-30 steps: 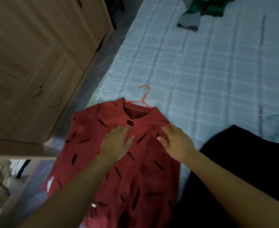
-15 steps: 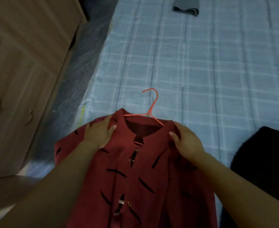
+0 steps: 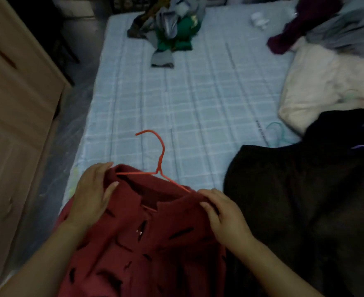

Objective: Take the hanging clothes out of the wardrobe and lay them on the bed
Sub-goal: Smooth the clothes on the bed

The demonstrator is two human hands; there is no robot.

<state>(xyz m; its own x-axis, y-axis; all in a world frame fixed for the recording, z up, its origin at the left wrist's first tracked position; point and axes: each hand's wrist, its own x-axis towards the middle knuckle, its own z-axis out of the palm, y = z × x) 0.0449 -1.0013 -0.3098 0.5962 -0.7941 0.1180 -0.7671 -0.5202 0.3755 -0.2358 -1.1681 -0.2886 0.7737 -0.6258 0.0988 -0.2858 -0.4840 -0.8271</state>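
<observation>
Since half a second ago both hands have stayed at the shoulders of the red garment point(image 3: 151, 243), while the view has lifted to take in more of the bed point(image 3: 189, 108). Garment: red, with dark dash-like marks, on a red wire hanger point(image 3: 158, 159). Hook of the hanger points away from the person, over the checked blue sheet. Collar end lies on the near edge of the bed; the lower part runs out of view at the bottom of the frame.

Left hand point(image 3: 92, 197) — fingers curled over the garment's left shoulder, thumb on top of the cloth, gripping the fabric at the collar end. Right hand point(image 3: 226, 217) — fingers bent and closed on the garment's right shoulder, just where the hanger wire goes under the cloth.

Relative to the red garment:
- just beside it, on the right-hand side, a black garment point(image 3: 301, 206) spread on the bed; the edges look to be touching, cannot tell for certain in the dim light.
- beyond the black garment, a pale teal hanger point(image 3: 275, 133) and a cream pillow point(image 3: 327, 88).
- well beyond the hook, at the far end of the bed, a heap of green and grey clothes point(image 3: 172, 33).
- to the left, across a strip of floor, the wooden wardrobe point(image 3: 15, 116).
</observation>
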